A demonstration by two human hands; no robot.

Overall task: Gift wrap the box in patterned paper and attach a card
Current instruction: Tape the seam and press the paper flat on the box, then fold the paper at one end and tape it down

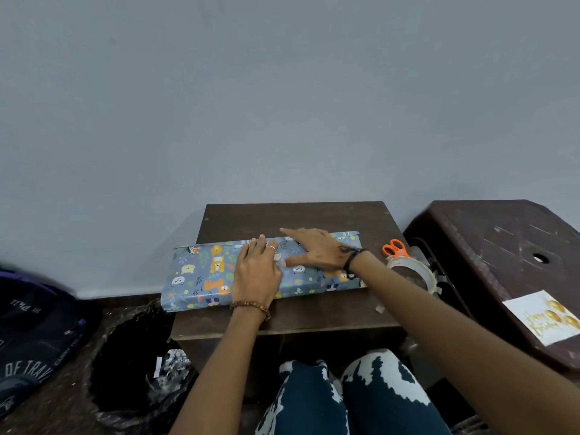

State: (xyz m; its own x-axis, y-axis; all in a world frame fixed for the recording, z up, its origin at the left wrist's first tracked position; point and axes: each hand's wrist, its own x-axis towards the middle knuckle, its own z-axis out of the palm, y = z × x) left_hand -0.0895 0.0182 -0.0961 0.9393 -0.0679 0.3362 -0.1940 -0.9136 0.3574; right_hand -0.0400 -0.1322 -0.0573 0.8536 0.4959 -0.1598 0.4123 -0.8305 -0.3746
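Observation:
A long flat box wrapped in blue patterned paper with orange and white animals lies across a small dark table. My left hand rests flat on the middle of the box, fingers together and pointing away. My right hand lies on the box just to the right, fingers spread, thumb touching the left hand's fingertips. Both press on the paper and hold nothing. A white card with gold lettering and balloons lies on the brown stool at the right.
Orange-handled scissors and a roll of clear tape sit at the table's right edge. A brown plastic stool stands at the right. A black-lined bin with scraps and a dark bag are at the left. The wall is close behind.

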